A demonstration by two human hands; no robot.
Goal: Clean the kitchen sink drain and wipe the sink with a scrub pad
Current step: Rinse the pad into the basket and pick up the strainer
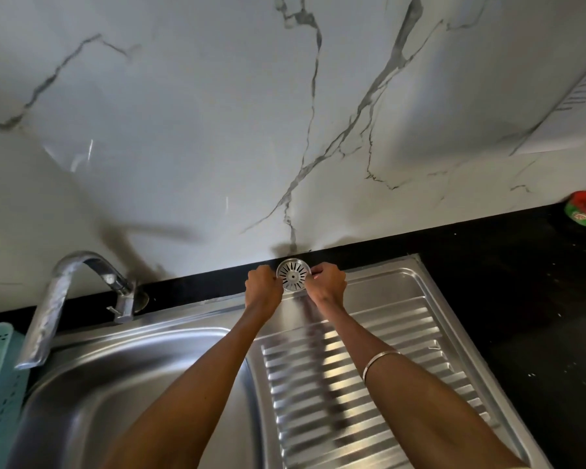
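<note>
Both arms reach out over the drainboard (369, 350). The left hand (263, 287) and right hand (329, 286) each curl their fingers on an edge of the round strainer (292, 275), which sits between them, tilted with its slotted face toward the camera, at the far rim by the wall (217, 130). The basin (132, 384) lies below the left arm, the tap (68, 299) well left of it, a bangle (379, 362) on the right wrist

One head-worn wide-angle view looks forward and down over the sink (122, 384) toward the marble wall (217, 113).
</note>
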